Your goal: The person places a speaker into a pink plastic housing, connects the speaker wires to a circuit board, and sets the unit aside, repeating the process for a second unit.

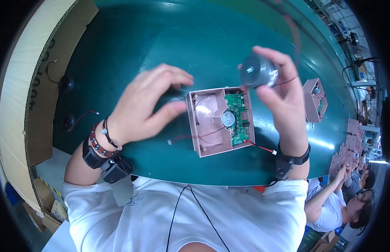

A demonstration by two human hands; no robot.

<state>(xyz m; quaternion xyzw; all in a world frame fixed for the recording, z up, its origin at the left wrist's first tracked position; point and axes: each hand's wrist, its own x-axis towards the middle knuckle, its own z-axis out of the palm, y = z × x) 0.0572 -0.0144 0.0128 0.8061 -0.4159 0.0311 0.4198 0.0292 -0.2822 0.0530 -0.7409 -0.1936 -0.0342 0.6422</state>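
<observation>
The right hand (283,94) is grasping a dark, cylindrical part with a flat round face (256,72) — fingers and thumb are wrapping its side, seemingly to leave that face uncovered — and is holding it above the table, just beyond the housing's upper right corner. A thin dark wire (287,80) is trailing off by the palm. The left hand (148,101) is gripping nothing visible: loosely curved, it is hovering beside the housing's left wall, perhaps ready to steady it; whether the thumb is touching, I cannot tell.

The dusty-pink plastic housing (209,143) is lying hollow side up between the hands, presumably for easy reach inside, and is showing a green circuit board (235,101) and a round grey metal part (228,119). A red-and-black lead with a white plug (262,148) is hanging over its right wall, apparently for access.
</observation>
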